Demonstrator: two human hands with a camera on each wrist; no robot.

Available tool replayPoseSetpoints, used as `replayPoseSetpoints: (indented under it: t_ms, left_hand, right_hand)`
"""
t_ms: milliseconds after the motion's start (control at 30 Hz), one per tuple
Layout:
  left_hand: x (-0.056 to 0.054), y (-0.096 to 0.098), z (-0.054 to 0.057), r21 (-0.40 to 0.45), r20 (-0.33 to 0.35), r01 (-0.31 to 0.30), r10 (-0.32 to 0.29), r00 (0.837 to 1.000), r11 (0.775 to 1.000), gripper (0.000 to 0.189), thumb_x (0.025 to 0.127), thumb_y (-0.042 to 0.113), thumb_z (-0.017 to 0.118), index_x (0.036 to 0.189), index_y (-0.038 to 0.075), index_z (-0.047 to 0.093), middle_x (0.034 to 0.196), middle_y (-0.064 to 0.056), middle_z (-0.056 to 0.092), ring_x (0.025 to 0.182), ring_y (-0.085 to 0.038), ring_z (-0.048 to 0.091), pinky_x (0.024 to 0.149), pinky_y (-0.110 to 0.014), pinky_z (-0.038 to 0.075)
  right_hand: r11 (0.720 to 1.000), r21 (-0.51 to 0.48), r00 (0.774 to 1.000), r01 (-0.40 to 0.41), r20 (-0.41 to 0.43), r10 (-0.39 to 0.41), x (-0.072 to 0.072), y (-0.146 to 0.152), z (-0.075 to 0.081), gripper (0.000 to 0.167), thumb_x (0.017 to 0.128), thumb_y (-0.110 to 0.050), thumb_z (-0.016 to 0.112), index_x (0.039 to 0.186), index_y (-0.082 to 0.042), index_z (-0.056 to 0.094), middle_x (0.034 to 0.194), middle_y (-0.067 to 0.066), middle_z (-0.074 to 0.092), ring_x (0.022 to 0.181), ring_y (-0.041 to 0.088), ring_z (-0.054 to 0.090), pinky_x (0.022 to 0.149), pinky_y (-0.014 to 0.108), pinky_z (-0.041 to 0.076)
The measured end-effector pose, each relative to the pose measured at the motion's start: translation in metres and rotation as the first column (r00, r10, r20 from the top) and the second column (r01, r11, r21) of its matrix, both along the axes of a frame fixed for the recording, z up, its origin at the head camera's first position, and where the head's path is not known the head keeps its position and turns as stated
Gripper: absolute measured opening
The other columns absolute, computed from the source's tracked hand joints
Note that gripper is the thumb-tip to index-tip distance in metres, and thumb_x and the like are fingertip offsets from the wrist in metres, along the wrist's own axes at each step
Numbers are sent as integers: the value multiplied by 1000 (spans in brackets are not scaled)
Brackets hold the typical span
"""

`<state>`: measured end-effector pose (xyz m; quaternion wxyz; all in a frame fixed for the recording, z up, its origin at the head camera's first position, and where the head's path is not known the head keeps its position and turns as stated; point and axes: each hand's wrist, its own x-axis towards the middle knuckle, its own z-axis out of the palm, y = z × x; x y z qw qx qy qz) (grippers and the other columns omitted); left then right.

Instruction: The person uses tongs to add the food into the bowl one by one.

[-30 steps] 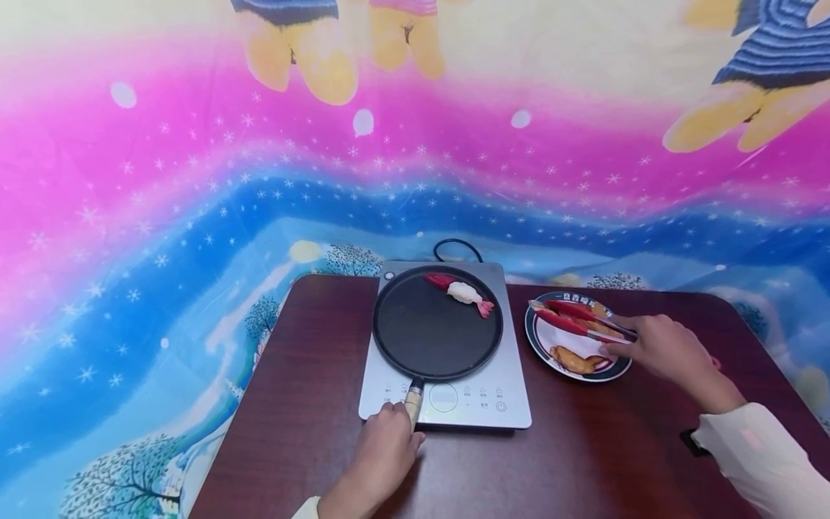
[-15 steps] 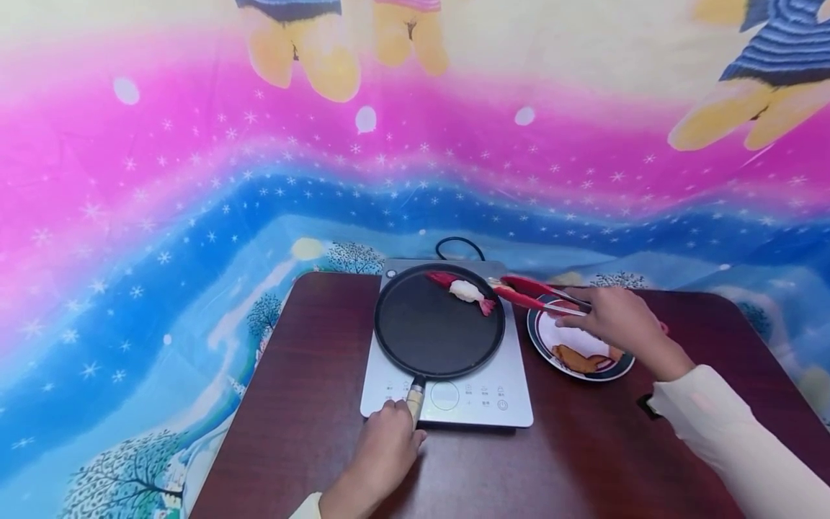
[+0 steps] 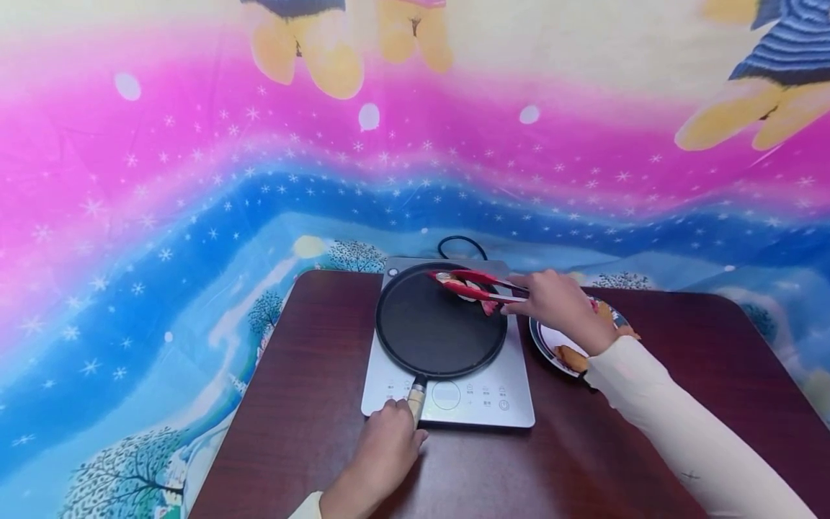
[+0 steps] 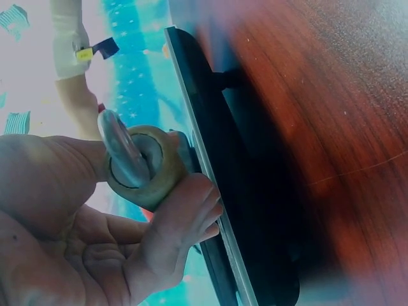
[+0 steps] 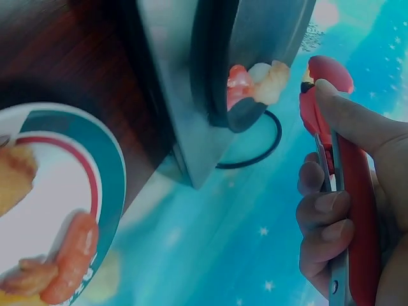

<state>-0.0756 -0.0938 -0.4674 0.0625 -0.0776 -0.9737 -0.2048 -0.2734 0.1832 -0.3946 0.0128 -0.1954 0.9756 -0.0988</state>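
My left hand point(image 3: 389, 443) grips the wooden handle point(image 3: 417, 398) of a flat black frying pan point(image 3: 434, 331). The left wrist view shows fingers and thumb curled round that handle point(image 4: 171, 159), with a metal hanging loop at its end. My right hand point(image 3: 558, 306) holds red-and-silver food tongs point(image 3: 478, 277) over the pan's far right part. Under the tongs lies a white shrimp with a pink tail point(image 3: 489, 308), partly hidden; the right wrist view shows its pink and pale parts point(image 5: 241, 83) in the pan. Whether the tong tips pinch anything, I cannot tell.
The pan stands on a silver induction cooker point(image 3: 512, 375) with a black cord loop point(image 3: 463, 239) behind it. Right of it, a dark-rimmed plate point(image 3: 546, 339) bears fried pieces point(image 3: 572, 358) and a sausage point(image 5: 73, 255). A patterned cloth point(image 3: 259, 144) hangs behind the brown table point(image 3: 292, 360).
My right hand has carried the tongs left from above the plate to over the shrimp in the pan. My left hand has stayed on the pan's handle.
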Motion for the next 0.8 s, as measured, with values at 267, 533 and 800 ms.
replayPoseSetpoints:
  t_ms: [267,533,800]
  left_hand:
    - [1,3,1,0,14,-18,18,1000,1000,36,75,19,90,87,-5,67,73,-12,62,61,-30,67,57,-40,55]
    - [2,2,0,-22,28,-20,20,999,1000,38,76,22,90,88,-6,66,74,-13,62,63,-31,67,58,-40,55]
    - [3,4,2,-3,5,-22,22,1000,1000,36,75,20,90,86,-5,66,73,-13,61,62,-31,68,56,-40,55]
  right_hand:
    - [1000,5,1000,-2,-5,2,-10,-26,-4,63,84,-48,83,135,-15,68,78,9,72,66,20,65,59,38,56]
    - [1000,1,1000,-2,-10,2,-14,-57,-10,62,83,-44,85,132,-12,69,63,-2,63,57,13,59,58,32,53]
    - [999,50,1000,10,-4,-10,-19,-73,-16,59,84,-47,83,132,-15,70,101,9,77,91,26,67,71,39,58]
